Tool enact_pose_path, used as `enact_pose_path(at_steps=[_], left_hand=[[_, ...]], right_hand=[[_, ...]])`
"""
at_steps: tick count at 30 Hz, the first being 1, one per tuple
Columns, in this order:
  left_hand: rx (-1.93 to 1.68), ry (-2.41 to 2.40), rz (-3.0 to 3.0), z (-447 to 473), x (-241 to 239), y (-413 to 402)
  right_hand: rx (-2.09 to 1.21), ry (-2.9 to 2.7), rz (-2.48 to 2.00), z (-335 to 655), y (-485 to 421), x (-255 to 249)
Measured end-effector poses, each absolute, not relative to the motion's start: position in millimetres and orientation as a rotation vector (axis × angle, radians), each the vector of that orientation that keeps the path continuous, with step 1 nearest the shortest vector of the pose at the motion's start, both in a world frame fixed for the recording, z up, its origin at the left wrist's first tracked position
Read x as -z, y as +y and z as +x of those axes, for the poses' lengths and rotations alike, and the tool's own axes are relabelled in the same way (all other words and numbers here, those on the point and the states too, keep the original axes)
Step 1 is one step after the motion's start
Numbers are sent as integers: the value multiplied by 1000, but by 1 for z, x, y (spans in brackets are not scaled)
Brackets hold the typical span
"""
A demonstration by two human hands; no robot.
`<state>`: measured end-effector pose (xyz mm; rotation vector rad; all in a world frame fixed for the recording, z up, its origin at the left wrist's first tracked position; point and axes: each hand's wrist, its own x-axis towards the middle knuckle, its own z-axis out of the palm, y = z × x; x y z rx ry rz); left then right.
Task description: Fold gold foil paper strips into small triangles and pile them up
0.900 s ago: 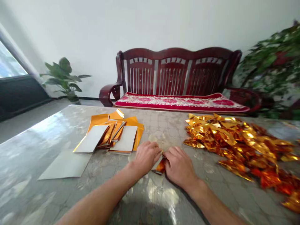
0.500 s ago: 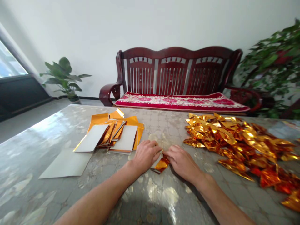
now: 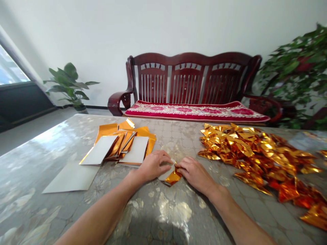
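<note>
A partly folded sheet of gold foil paper (image 3: pixel 173 177), with its pale back showing on the left, lies on the table between my hands. The fingers and thumb of my left hand (image 3: pixel 156 165) hold its left and upper part against the tabletop. At the right edge, my right hand (image 3: pixel 192 173) has its fingertips closed on the foil. Fingers hide part of the upper edge. Left of my hands is a loose stack of gold foil sheets (image 3: pixel 122 143), some with the pale side up. To the right spreads a large heap of folded gold foil pieces (image 3: pixel 245 146).
A pale sheet (image 3: pixel 70 178) lies flat on the patterned table (image 3: pixel 163 211), partly under the stack. Clear plastic (image 3: pixel 306 140) is at the right behind the heap. Beyond the table stand a dark red wooden bench (image 3: pixel 189 78) and potted plants (image 3: pixel 68 81).
My left hand has shifted slightly left and its thumb now stands apart from the fingers, so more of the sheet shows. My right hand remains at the right edge, slightly further left.
</note>
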<state>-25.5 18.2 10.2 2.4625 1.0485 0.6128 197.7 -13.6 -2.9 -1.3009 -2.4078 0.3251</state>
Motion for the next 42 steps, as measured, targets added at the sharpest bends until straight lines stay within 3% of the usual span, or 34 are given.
enact_pose_path(at_steps=[8, 16, 30, 42], left_hand=[[-145, 770, 2467, -52, -40, 12], [-342, 999, 2507, -36, -22, 2], [-351, 1227, 2617, -33, -20, 1], [-493, 1406, 2522, -24, -15, -8]], right_hand=[[-320, -2389, -1411, 192, -15, -5], [-315, -2419, -1414, 194, -16, -9], [-323, -2480, -1176, 199, -14, -5], [-393, -2437, -1272, 198, -10, -3]])
